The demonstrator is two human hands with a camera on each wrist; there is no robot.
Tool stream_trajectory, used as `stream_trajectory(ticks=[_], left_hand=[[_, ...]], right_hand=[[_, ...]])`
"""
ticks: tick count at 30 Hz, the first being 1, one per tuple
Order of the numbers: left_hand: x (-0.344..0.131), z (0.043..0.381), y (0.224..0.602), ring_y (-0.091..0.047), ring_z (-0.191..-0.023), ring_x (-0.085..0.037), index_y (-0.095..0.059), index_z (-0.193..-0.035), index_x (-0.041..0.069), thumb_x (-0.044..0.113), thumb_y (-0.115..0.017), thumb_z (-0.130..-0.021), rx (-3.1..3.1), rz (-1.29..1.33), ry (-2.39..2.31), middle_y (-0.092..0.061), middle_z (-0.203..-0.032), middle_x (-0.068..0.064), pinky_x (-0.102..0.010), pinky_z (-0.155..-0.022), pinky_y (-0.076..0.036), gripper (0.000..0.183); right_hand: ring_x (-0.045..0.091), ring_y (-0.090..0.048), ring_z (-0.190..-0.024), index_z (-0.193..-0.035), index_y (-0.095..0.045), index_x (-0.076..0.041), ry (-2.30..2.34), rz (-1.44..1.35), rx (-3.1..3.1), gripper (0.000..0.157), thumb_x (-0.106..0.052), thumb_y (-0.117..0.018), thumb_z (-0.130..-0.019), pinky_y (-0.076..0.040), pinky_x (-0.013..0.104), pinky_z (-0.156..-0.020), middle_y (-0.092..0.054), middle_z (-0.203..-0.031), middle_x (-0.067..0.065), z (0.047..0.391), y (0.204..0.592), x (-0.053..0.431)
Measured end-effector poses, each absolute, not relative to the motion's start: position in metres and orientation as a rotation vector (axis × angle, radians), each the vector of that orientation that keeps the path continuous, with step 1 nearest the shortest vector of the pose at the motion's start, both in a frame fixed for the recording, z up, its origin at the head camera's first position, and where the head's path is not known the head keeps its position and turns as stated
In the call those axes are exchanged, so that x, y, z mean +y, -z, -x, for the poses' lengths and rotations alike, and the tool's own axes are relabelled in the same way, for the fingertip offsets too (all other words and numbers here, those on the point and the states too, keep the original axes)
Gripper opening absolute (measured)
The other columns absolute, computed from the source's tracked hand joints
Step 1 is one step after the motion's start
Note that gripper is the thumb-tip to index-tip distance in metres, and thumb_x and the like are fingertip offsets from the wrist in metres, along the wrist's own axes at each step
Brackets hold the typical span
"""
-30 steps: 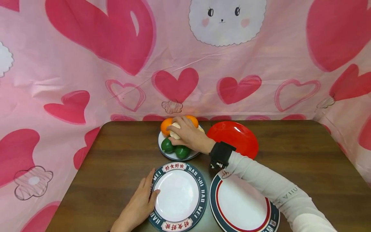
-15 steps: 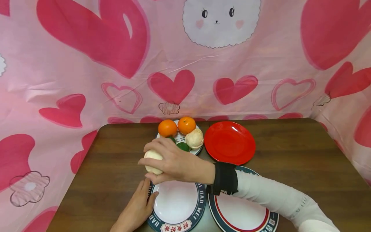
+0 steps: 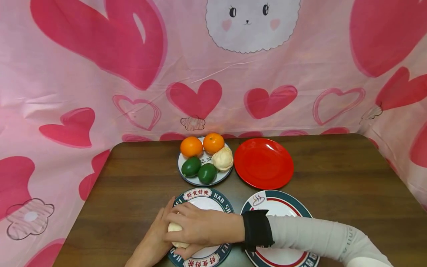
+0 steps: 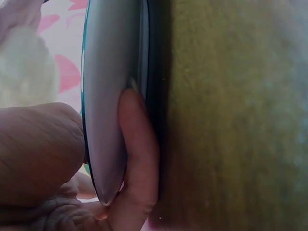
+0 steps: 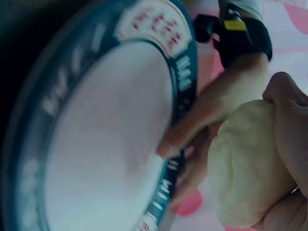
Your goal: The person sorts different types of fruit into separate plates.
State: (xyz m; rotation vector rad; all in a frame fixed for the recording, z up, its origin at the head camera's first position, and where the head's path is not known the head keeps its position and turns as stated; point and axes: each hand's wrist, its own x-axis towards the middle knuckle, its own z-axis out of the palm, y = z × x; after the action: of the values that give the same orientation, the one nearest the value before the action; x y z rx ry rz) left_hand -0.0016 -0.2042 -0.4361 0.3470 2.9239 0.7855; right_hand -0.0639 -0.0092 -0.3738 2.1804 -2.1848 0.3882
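Note:
My right hand [image 3: 208,225] grips a pale, cream-coloured bun [image 5: 250,168] with folds in its surface, thumb and fingers round it. In the head view the bun is low over the left side of a white plate [image 3: 207,203] with a dark teal lettered rim, and partly covered by fingers. My left hand [image 3: 151,237] pinches that plate's left rim. Its thumb lies on the top side, and in the left wrist view a finger [image 4: 139,144] is tucked under the rim, between plate and table. The right hand overlaps the left one in the head view.
Behind, a small plate [image 3: 205,157] bears two oranges [image 3: 191,147], two green fruits [image 3: 207,173] and another pale bun [image 3: 222,159]. Beside it lies a red plate [image 3: 263,163]. A red-ringed plate [image 3: 267,204] sits at right under my right forearm. A pink heart-patterned cloth [image 3: 200,55] hangs behind the wooden table [image 3: 333,178].
My right hand has lifted one bun off the small back plate and brought it forward and down over the lettered plate. The left hand has stayed at that plate's rim.

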Motion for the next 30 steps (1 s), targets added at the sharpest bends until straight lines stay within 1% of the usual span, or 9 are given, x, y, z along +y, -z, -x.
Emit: stream_trajectory(ticks=[2,3,6,9,13,19,22,25,30], left_hand=[[-0.205,0.002,0.434,-0.051,-0.109,-0.024,-0.024,-0.154,0.011,0.028,-0.073,-0.083,2.83,-0.148,-0.836,-0.047,-0.131,-0.014,-0.043,-0.09,-0.049,0.087],[-0.205,0.002,0.434,-0.053,-0.109,-0.024,-0.022,-0.155,0.013,0.028,-0.073,-0.083,2.812,-0.115,-0.851,-0.048,-0.128,-0.014,-0.045,-0.091,-0.049,0.089],[-0.205,0.001,0.435,-0.054,-0.107,-0.024,-0.022,-0.155,0.015,0.025,-0.072,-0.084,2.811,-0.092,-0.852,-0.048,-0.126,-0.014,-0.045,-0.092,-0.048,0.088],[-0.205,0.001,0.436,-0.054,-0.102,-0.022,-0.023,-0.154,0.015,0.019,-0.069,-0.086,2.822,-0.086,-0.854,-0.049,-0.121,-0.012,-0.044,-0.09,-0.049,0.083],[-0.204,0.002,0.437,-0.053,-0.097,-0.021,-0.023,-0.154,0.015,0.011,-0.069,-0.084,2.823,-0.075,-0.841,-0.049,-0.116,-0.011,-0.043,-0.087,-0.05,0.083],[-0.206,0.007,0.434,-0.053,-0.096,-0.023,-0.019,-0.155,0.017,0.01,-0.069,-0.084,2.746,-0.01,-0.825,-0.047,-0.117,-0.013,-0.046,-0.085,-0.05,0.088],[-0.207,0.008,0.434,-0.053,-0.096,-0.024,-0.018,-0.155,0.017,0.014,-0.07,-0.085,2.725,0.007,-0.818,-0.046,-0.117,-0.013,-0.047,-0.084,-0.05,0.087],[-0.207,0.006,0.435,-0.054,-0.097,-0.023,-0.021,-0.154,0.015,0.019,-0.066,-0.089,2.782,-0.049,-0.825,-0.048,-0.117,-0.012,-0.047,-0.085,-0.05,0.08],[-0.204,0.0,0.439,-0.057,-0.098,-0.02,-0.028,-0.151,0.009,0.02,-0.062,-0.092,2.925,-0.185,-0.819,-0.052,-0.115,-0.01,-0.043,-0.086,-0.051,0.069]], right_hand=[[0.013,-0.037,-0.124,-0.136,-0.055,-0.027,-0.313,-2.235,-2.224,0.044,-0.046,-0.036,-0.101,-0.02,0.02,-0.108,-0.045,-0.133,-0.001,0.062,0.379,-0.009],[0.013,-0.036,-0.124,-0.137,-0.053,-0.028,-0.279,-2.258,-2.235,0.045,-0.047,-0.035,-0.101,-0.02,0.02,-0.109,-0.045,-0.134,-0.001,0.06,0.381,-0.009],[0.011,-0.036,-0.125,-0.139,-0.05,-0.028,-0.221,-2.296,-2.255,0.047,-0.05,-0.034,-0.101,-0.02,0.02,-0.109,-0.044,-0.136,-0.002,0.057,0.39,-0.009],[0.01,-0.036,-0.125,-0.14,-0.048,-0.028,-0.218,-2.311,-2.267,0.048,-0.051,-0.034,-0.101,-0.02,0.019,-0.108,-0.044,-0.137,-0.003,0.058,0.398,-0.008],[0.009,-0.036,-0.125,-0.141,-0.048,-0.027,-0.289,-2.355,-2.29,0.049,-0.052,-0.036,-0.1,-0.019,0.016,-0.107,-0.044,-0.138,-0.003,0.061,0.405,-0.008],[0.009,-0.034,-0.127,-0.142,-0.047,-0.027,-0.314,-2.372,-2.28,0.052,-0.054,-0.037,-0.099,-0.017,0.016,-0.108,-0.043,-0.14,-0.003,0.064,0.408,-0.008],[0.009,-0.032,-0.131,-0.145,-0.042,-0.03,-0.294,-2.369,-2.32,0.056,-0.058,-0.037,-0.097,-0.015,0.019,-0.11,-0.04,-0.144,-0.004,0.064,0.405,-0.006],[0.009,-0.03,-0.135,-0.148,-0.038,-0.034,-0.329,-2.334,-2.405,0.059,-0.062,-0.035,-0.096,-0.015,0.022,-0.112,-0.037,-0.148,-0.007,0.067,0.4,0.0],[0.015,-0.029,-0.139,-0.148,-0.038,-0.038,-0.403,-2.105,-2.547,0.063,-0.068,-0.026,-0.095,-0.022,0.035,-0.115,-0.036,-0.152,-0.006,0.083,0.391,0.016]])
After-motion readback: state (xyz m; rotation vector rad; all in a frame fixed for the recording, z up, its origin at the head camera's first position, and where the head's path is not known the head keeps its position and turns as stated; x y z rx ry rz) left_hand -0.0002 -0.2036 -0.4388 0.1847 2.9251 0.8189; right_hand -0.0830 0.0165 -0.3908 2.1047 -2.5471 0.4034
